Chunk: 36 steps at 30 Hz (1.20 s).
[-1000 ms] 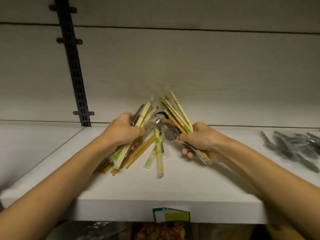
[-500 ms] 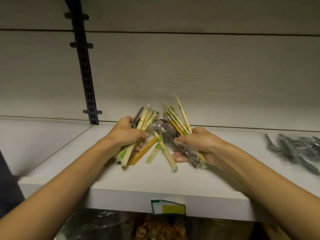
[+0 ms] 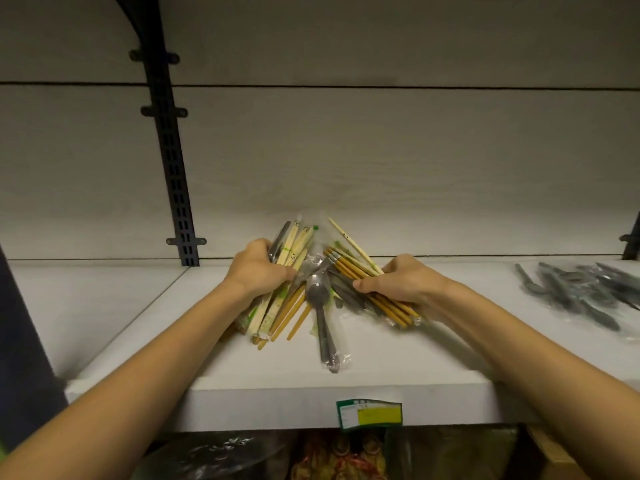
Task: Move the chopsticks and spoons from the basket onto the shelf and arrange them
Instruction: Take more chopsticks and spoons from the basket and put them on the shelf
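Head view: our left hand (image 3: pixel 258 270) grips pale wrapped chopsticks (image 3: pixel 277 299), our right hand (image 3: pixel 398 282) curls round the yellow chopsticks (image 3: pixel 388 301), both bundles low over mid-shelf (image 3: pixel 242 386). One bagged spoon (image 3: pixel 320 317) lies between them, pointing at the front edge. Risk, we judge: slick wrappers could slide and carry it over the edge.

white shelf (image 3: pixel 138 306), tan chopsticks (image 3: pixel 381 299), grey spoon (image 3: pixel 317 296)

Black slotted upright (image 3: pixel 173 174) on back wall, green-yellow price tag (image 3: pixel 369 412) on front edge, packaged goods (image 3: pixel 332 455) below, probably snacks.
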Motion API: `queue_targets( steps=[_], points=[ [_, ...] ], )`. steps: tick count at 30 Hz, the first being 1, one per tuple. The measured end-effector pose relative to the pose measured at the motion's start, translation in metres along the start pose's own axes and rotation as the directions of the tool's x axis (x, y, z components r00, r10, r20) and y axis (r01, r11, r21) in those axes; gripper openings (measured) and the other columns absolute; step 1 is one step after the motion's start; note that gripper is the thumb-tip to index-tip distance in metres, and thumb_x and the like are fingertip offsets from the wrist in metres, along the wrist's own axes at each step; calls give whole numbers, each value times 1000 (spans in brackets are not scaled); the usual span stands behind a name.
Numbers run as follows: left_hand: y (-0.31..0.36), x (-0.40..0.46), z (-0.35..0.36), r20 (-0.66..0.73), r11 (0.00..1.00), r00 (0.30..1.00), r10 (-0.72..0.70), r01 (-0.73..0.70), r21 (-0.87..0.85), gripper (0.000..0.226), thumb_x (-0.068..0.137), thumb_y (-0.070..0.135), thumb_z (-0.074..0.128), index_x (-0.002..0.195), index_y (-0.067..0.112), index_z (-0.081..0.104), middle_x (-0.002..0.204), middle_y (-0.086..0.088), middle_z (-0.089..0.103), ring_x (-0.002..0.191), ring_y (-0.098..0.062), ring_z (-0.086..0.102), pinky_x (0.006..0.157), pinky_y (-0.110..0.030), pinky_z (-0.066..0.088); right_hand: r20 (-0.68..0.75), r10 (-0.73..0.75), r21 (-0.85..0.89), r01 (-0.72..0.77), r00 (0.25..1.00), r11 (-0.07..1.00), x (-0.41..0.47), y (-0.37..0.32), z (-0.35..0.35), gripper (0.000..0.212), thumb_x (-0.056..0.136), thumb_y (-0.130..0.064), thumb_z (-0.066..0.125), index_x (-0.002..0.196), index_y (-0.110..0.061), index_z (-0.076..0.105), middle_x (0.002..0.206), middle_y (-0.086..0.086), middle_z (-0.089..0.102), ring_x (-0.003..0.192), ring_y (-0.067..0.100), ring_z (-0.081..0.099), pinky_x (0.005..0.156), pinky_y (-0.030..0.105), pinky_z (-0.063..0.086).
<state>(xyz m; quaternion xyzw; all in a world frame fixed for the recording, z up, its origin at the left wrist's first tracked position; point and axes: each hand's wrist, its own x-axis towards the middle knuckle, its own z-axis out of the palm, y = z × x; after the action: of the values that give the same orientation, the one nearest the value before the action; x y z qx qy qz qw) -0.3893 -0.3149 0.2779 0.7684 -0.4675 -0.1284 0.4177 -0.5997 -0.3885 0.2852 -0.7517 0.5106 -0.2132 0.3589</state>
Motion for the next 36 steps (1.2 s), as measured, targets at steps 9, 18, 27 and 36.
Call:
queue_targets(
  steps=[9,18,27,36],
  points=[
    [-14,6,-14,20,978,1000,-5,1,208,49,82,46,69,118,15,60,88,3,59,82,-17,60,67,-27,45,-71,-96,-245,76,993,967,11,14,-13,33,83,-46,69,98,-17,62,95,2,63,87,18,59,70,30,46],
    [-28,0,-21,42,932,999,33,-46,359,67,85,51,64,141,22,41,130,-9,57,114,-26,54,89,-36,45,-91,-525,-518,410,846,751,0,1,4,33,88,-39,61,117,-23,62,111,5,63,101,26,56,84,35,47],
    [-31,-16,-29,106,897,986,129,-162,411,26,98,30,49,122,30,57,123,-3,61,111,-21,55,95,-37,46,23,-451,-700,336,892,630,9,4,10,43,79,-65,58,75,-22,56,87,4,50,83,25,47,64,30,33],
    [-32,-17,-27,-195,979,966,171,-146,139,24,95,15,50,115,23,58,100,-2,66,79,-16,63,67,-28,50,39,-430,-699,332,902,633,16,4,14,46,74,-66,64,85,-21,64,96,5,50,101,27,45,76,34,37]
  ],
)
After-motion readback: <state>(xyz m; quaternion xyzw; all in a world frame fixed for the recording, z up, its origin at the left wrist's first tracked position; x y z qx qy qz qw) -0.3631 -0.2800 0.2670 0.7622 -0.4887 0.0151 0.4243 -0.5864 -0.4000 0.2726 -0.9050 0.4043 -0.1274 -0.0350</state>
